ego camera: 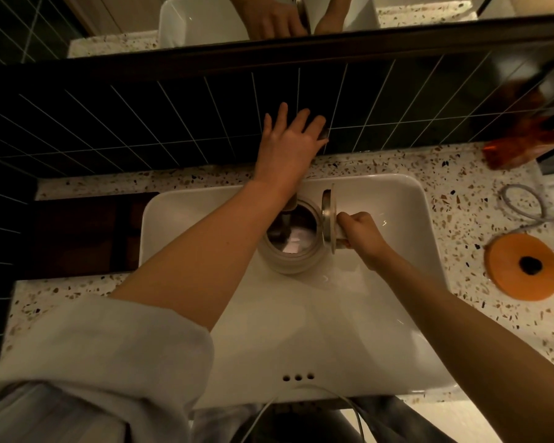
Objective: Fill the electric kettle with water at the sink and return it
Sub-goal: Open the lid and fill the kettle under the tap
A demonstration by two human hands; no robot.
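A pale electric kettle (290,260) is held over the white sink (301,330) with its lid (328,219) flipped open and upright. My right hand (360,235) is shut on the kettle's handle at its right side. Water stands inside the kettle, under the tap spout (290,207) that reaches over its mouth. My left hand (290,143) rests on the tap handle (324,133) by the dark tiled wall, fingers spread over it. Whether water is running I cannot tell.
The round orange kettle base (522,266) with its grey cord (522,203) lies on the speckled counter (461,193) to the sink's right. An orange packet (518,148) sits at the back right. A dark tray (84,231) lies left of the sink.
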